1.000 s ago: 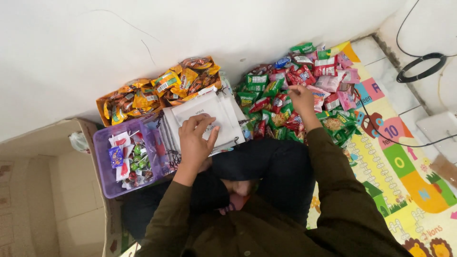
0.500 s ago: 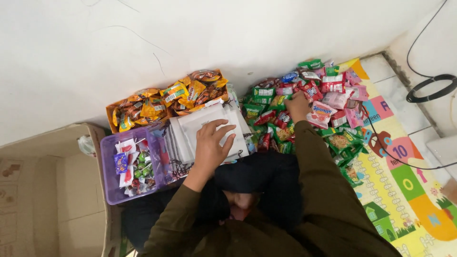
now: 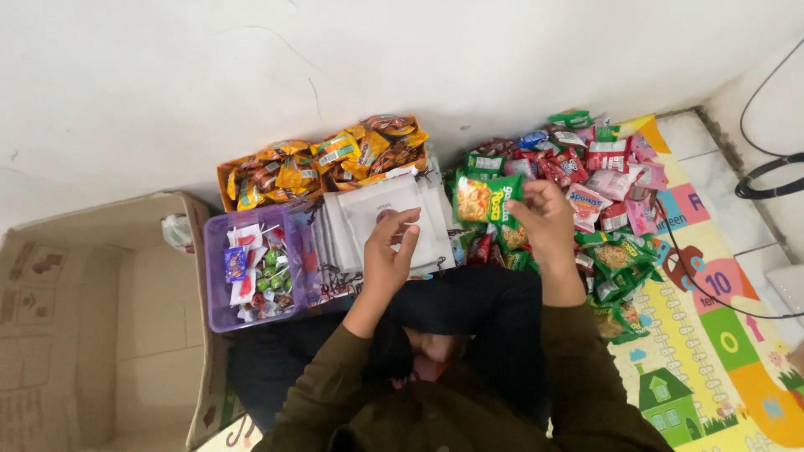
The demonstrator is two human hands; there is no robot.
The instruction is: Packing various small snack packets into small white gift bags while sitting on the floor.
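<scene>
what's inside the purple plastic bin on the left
The purple bin holds lollipops and small wrapped sweets in red, white, blue and green. Its right part is covered by the stack of white pouches, so anything there is hidden.

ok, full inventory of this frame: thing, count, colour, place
green snack packet: one, green with orange, held in the right hand
white pouches: a stack, count unclear, white, in front of the person
orange snack packets: a pile, orange and yellow, by the wall
mixed snack pile: many, red, green, pink, at right
purple tub: one, translucent purple, holds lollipops and small sweets, at left
cardboard box: one, brown, open, far left
play mat: one, multicoloured, at right
black cable: one, far right
left hand: fingers on the top white pouch
right hand: grips the green snack packet
</scene>
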